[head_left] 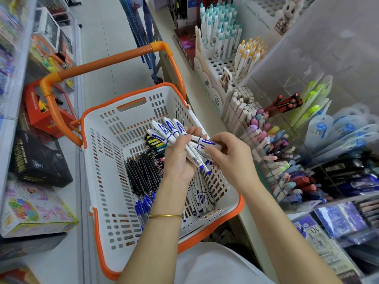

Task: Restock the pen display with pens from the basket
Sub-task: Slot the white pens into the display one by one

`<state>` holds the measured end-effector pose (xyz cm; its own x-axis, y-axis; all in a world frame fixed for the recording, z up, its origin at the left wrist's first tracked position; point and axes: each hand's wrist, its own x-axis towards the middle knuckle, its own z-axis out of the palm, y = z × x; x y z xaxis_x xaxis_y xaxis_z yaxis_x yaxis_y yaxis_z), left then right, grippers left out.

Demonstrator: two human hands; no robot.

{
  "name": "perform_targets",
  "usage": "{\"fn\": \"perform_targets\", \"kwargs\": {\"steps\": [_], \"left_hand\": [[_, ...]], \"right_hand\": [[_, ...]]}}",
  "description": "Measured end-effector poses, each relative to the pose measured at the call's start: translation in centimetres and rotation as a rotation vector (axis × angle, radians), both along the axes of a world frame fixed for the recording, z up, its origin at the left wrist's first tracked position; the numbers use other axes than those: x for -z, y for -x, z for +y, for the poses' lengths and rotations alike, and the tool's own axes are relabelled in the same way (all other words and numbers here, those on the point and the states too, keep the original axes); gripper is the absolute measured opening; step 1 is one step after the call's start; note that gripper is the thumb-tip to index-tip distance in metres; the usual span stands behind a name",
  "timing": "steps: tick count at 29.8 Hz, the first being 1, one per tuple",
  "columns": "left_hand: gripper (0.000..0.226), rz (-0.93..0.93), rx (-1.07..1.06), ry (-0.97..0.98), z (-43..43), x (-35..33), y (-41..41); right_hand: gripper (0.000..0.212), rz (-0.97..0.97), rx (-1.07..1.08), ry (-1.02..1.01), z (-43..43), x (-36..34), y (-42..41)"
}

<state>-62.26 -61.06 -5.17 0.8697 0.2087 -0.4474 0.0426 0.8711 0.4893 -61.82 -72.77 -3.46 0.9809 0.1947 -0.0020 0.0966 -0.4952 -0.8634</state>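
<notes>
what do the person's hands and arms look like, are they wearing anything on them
No sleeves or gloves show on either arm. The left hand has a thin gold metal bangle round its wrist; the right hand and its wrist wear nothing that shows.

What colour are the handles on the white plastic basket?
The plastic handles are orange, clearest in the head view.

White basket (98, 160) with orange rim; white-and-blue pens (174, 130)
</notes>
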Motion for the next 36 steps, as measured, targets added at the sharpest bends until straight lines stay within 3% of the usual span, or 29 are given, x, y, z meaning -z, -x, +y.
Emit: {"fn": "perform_targets", "kwargs": {"steps": [10,15,18,20,23,26,30,36], "left_hand": [[0.027,0.064,0.175,-0.040,-0.4,-0.1,0.0],[0.026,0.158,0.132,-0.046,-0.1,0.3,0.3],[0.022,0.205,0.097,-0.097,0.1,1.0,0.4],[0.018,0.213,0.100,-0.119,0.2,1.3,0.5],[0.012,0.162,0.154,-0.071,0.3,1.3,0.6],[0.013,0.101,0.323,-0.095,0.3,0.7,1.0],[0.024,0.032,0.444,-0.191,0.1,-0.1,1.5],[0.016,0.078,0.437,-0.227,0.2,0.2,1.2]], "right_hand": [[0.013,-0.181,0.208,-0.090,0.2,0.3,0.1],[0.020,-0.106,0.342,-0.496,-0.1,-1.3,-0.9],[0.026,-0.241,0.336,-0.347,-0.2,-1.8,-1.4],[0.016,-0.301,0.274,-0.180,-0.1,-1.7,-1.7],[0.008,-0.239,0.170,0.003,0.4,-1.7,-2.1],[0.012,0.025,0.067,-0.117,1.1,-1.6,-2.3],[0.015,-0.011,0.041,0.131,1.4,-1.0,-3.1],[0.004,0.060,0.011,-0.019,1.0,-0.7,-3.1]]}}
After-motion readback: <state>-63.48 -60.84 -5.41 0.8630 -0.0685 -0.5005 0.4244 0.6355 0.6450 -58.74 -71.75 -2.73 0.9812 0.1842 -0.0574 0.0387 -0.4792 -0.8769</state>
